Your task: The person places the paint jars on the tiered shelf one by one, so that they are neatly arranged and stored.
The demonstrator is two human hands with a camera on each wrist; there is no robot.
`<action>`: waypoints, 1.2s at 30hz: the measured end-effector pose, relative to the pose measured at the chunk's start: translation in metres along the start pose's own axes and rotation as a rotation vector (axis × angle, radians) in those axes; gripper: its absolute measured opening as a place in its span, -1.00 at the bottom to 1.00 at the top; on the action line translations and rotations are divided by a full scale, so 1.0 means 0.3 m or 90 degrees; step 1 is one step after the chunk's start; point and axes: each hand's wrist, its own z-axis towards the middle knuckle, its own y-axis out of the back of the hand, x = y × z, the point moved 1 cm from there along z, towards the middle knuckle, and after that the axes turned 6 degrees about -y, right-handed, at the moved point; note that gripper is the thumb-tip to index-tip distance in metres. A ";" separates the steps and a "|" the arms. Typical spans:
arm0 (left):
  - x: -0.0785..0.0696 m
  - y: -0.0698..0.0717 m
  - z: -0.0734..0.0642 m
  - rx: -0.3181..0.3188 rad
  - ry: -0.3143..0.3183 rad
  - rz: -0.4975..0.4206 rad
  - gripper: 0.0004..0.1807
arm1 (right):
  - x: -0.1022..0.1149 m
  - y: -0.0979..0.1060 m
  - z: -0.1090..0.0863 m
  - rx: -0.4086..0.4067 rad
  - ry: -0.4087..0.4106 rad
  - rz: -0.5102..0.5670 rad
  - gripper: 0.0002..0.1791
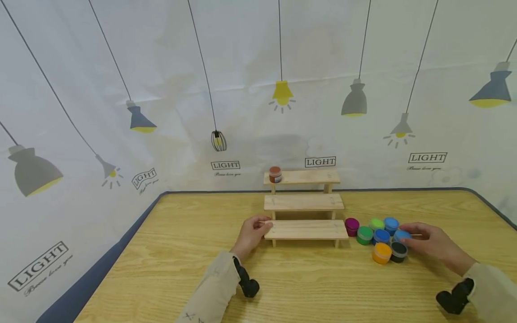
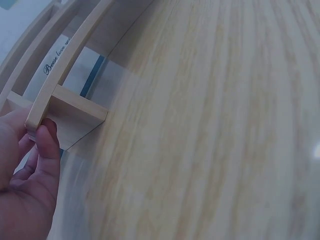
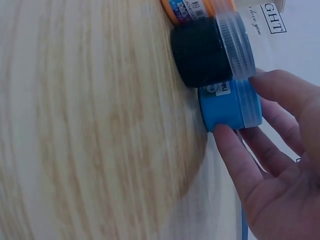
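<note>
A three-tier wooden stand [image 1: 304, 202] rises in steps at the middle of the table. My left hand [image 1: 252, 235] pinches the left end of its lowest shelf [image 1: 307, 229], thumb and fingers gripping the board's edge in the left wrist view. To the right of the stand, my right hand [image 1: 434, 244] has its fingers around a light blue paint jar [image 3: 222, 107] on the table. Against that jar sits a black paint jar [image 3: 202, 52], with an orange paint jar [image 3: 187, 10] beyond it. A reddish-brown paint jar [image 1: 275, 175] stands on the top shelf's left end.
More lidded jars cluster between the stand and my right hand: magenta [image 1: 352, 227], green [image 1: 365, 235], lime [image 1: 377, 224], dark blue [image 1: 381, 237] and another light blue jar [image 1: 391, 225]. Behind the wood-grain table [image 1: 181, 269] hangs a pale backdrop [image 1: 250, 89] printed with lamps.
</note>
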 end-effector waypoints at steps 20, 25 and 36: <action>-0.005 0.003 -0.006 0.009 -0.004 -0.001 -0.72 | -0.026 0.012 0.013 -0.003 0.040 -0.012 -0.42; -0.005 0.005 -0.007 0.013 -0.011 -0.001 -0.72 | -0.029 0.008 0.015 -0.002 0.061 -0.018 -0.47; -0.113 0.012 -0.058 0.020 -0.014 -0.007 -0.71 | -0.020 0.009 0.005 -0.028 0.083 -0.063 -0.50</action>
